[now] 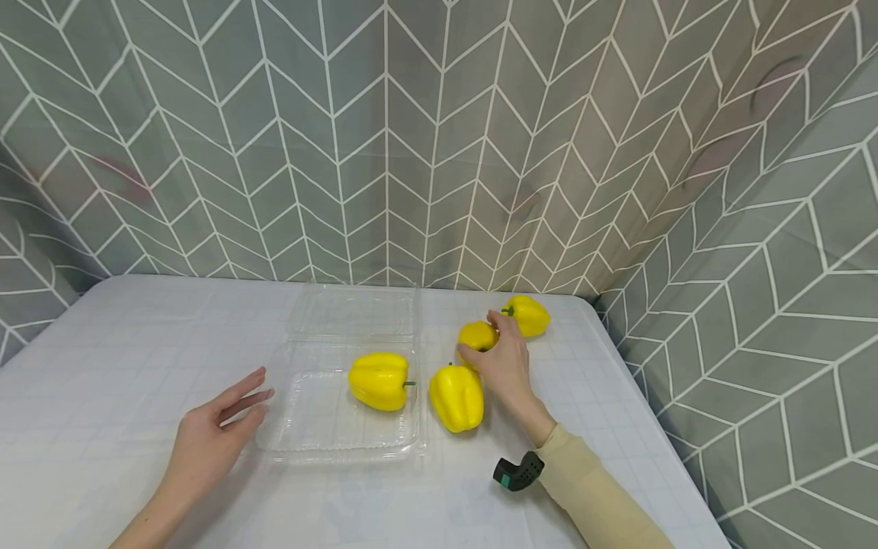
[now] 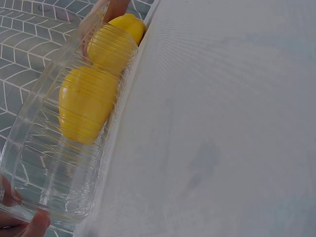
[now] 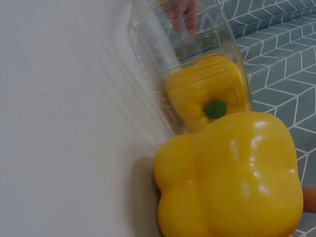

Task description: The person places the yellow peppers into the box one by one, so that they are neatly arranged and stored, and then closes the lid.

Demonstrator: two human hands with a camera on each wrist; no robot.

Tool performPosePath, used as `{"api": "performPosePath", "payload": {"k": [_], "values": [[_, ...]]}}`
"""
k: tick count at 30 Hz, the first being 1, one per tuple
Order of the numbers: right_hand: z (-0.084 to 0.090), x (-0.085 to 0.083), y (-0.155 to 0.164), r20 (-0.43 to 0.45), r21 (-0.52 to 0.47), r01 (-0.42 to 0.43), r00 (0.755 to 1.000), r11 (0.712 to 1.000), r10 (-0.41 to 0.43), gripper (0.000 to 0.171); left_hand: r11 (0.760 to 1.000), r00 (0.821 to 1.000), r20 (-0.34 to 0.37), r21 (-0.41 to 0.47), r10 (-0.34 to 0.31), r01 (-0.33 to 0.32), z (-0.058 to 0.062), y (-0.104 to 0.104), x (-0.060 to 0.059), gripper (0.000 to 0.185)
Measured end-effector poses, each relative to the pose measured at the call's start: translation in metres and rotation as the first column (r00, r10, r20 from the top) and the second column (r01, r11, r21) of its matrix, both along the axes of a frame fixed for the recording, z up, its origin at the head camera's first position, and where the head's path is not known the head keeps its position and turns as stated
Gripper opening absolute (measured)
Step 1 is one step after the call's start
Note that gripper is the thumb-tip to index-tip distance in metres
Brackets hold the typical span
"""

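Now, line by line:

Held pepper: a small yellow pepper [image 1: 476, 334] is gripped on the table, right of the tray's lid and between two other peppers.

Right hand: the right hand [image 1: 504, 361] is curled over the small pepper from the near side, fingers and thumb closed round it; a beige sleeve [image 1: 590, 488] and a black wrist device [image 1: 517, 471] are seen behind it.

Near pepper: a larger yellow pepper [image 1: 456, 396] is laid just outside the tray's right edge, close to the right wrist; it fills the right wrist view [image 3: 232, 177].

Far pepper: another yellow pepper [image 1: 528, 315] is set at the far right of the table, just beyond the fingertips, its green stem turned left.

Tray: a clear plastic clamshell tray [image 1: 302, 427] is laid open at the table's middle, its lid [image 1: 353, 311] flat on the far side.

Pepper in tray: one yellow pepper [image 1: 379, 380] is lain on its side in the tray's right half, stem pointing right.

Left hand: the left hand [image 1: 213, 438] is held open, fingers straight and reaching to the tray's near left corner; whether the rim is touched cannot be told.

Table: a white cloth with a faint grid [image 1: 137, 343] covers it.

Backdrop: grey sheeting with a white chevron pattern [image 1: 439, 137] is hung behind and to the right.

Writing: no brand, label or lettering can be read.
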State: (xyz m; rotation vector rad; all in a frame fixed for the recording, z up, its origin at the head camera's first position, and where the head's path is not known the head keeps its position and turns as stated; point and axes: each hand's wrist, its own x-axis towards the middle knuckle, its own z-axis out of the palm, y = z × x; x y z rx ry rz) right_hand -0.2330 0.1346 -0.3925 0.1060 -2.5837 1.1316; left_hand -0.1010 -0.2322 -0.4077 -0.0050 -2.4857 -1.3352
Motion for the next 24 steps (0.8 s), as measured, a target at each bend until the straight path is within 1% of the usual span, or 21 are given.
{"api": "performPosePath", "payload": {"k": [9,18,24], "values": [[-0.001,-0.001,0.000,0.013,0.029,0.013,1.000,0.999,-0.013,0.076,1.000,1.000,-0.015,0.010,-0.006,0.006,-0.001,0.000,-0.001,0.045],[-0.008,-0.006,0.002,0.020,0.045,0.017,1.000,0.999,-0.018,0.079,1.000,1.000,0.003,0.000,-0.002,0.002,-0.001,-0.001,0.000,0.045],[-0.013,-0.010,0.005,0.028,0.030,0.013,1.000,0.999,-0.014,0.080,1.000,1.000,0.006,0.000,-0.002,0.002,-0.002,-0.002,0.000,0.045]]}}
